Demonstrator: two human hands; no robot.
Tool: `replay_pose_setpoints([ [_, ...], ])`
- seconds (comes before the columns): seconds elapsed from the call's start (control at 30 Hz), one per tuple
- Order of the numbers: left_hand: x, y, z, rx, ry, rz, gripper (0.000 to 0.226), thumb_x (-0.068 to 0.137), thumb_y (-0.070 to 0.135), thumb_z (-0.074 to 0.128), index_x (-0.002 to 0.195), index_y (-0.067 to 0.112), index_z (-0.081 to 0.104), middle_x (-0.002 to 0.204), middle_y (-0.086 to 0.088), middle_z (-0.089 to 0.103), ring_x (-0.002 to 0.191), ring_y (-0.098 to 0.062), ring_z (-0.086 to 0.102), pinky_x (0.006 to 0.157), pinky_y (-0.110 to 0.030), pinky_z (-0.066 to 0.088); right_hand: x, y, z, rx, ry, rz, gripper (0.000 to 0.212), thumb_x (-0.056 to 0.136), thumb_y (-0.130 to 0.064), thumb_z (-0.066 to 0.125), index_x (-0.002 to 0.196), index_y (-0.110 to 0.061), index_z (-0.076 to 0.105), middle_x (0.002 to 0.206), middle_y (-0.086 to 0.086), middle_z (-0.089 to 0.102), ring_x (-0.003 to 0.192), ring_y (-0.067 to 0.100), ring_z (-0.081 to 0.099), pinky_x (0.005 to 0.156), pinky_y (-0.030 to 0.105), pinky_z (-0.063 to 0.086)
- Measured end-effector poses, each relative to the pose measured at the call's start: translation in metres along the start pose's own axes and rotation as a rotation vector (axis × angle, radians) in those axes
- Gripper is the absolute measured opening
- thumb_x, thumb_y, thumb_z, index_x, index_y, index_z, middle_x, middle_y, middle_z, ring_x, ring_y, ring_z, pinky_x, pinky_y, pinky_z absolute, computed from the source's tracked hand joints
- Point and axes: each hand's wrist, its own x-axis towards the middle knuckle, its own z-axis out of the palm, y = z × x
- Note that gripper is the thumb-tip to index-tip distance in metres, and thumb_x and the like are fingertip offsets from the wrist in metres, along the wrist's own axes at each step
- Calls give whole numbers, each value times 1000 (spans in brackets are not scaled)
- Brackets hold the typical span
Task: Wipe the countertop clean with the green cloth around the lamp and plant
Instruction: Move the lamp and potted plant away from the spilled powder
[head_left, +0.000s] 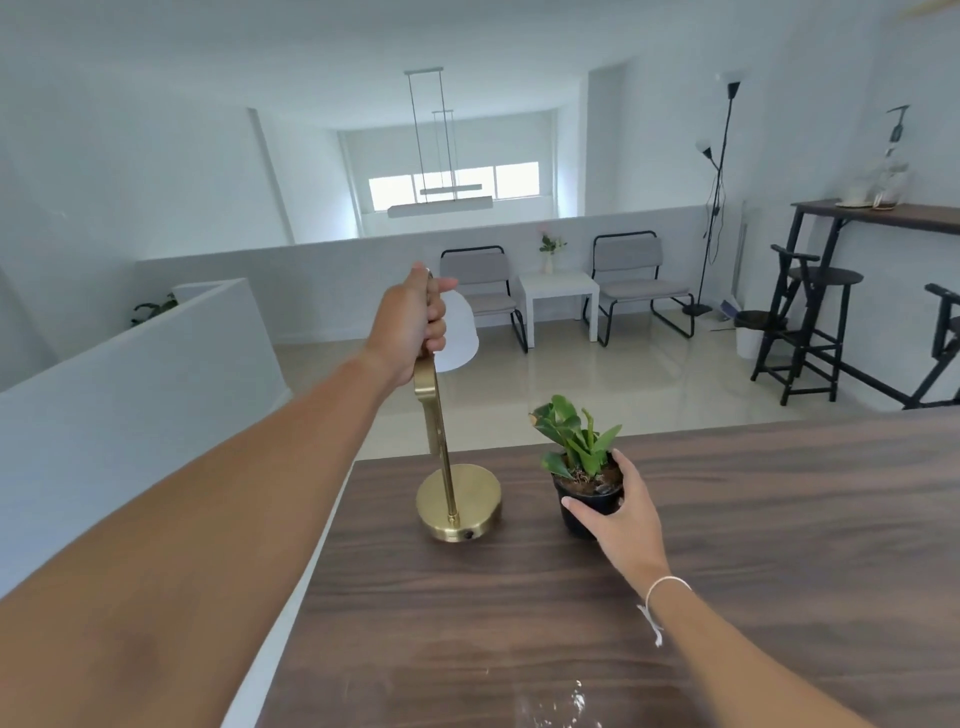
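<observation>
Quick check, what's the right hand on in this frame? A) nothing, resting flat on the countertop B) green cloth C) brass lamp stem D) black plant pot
D: the right hand is wrapped around the black plant pot on the countertop, while the left hand grips the brass lamp by its upper arm.

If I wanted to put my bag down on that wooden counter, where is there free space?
The dark wood-grain countertop is bare to the right of the small green plant in its black pot, and in front of it except for white smears near the bottom edge. The far left corner is crowded: the brass lamp's round base and the pot, each held by a hand.
</observation>
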Motion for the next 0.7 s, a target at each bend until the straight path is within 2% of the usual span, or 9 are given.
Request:
replay_pose_setpoints([
  [0.2, 5, -17, 1, -20, 4, -22, 41, 98, 39, 28, 89, 14, 60, 53, 5, 32, 35, -7, 24, 35, -19, 24, 1, 10, 1, 14, 9, 13, 87, 64, -37, 81, 136, -36, 34, 134, -12, 47, 118, 6, 44, 101, 25, 35],
  [0.33, 5, -20, 4, -15, 14, -21, 41, 98, 39, 28, 86, 14, 59, 50, 6, 33, 35, -7, 25, 35, -18, 24, 0, 11, 0, 22, -7, 9, 87, 65, -36, 81, 137, -37, 33, 134, -13, 45, 116, 3, 42, 101, 25, 34],
  [0.53, 3, -17, 4, -27, 25, -75, 41, 96, 43, 29, 76, 16, 51, 42, 9, 32, 34, -8, 25, 36, -16, 24, 2, 12, -2, 11, -43, 0, 91, 66, -38, 80, 140, -34, 28, 140, -9, 41, 124, 7, 41, 106, 29, 34],
  [0.6, 2, -17, 4, -1, 26, -59, 41, 97, 42, 28, 79, 15, 54, 42, 9, 34, 35, -9, 27, 36, -17, 27, 1, 12, -4, 13, -54, -1, 92, 65, -39, 79, 141, -35, 26, 141, -9, 40, 123, 4, 40, 107, 29, 33],
  [0.7, -3, -18, 3, 24, 49, -54, 42, 97, 41, 28, 80, 15, 56, 41, 8, 42, 38, -10, 37, 40, -19, 37, -1, 10, -11, 6, -54, 11, 96, 66, -40, 79, 143, -35, 22, 146, -9, 36, 131, 9, 38, 109, 32, 31],
])
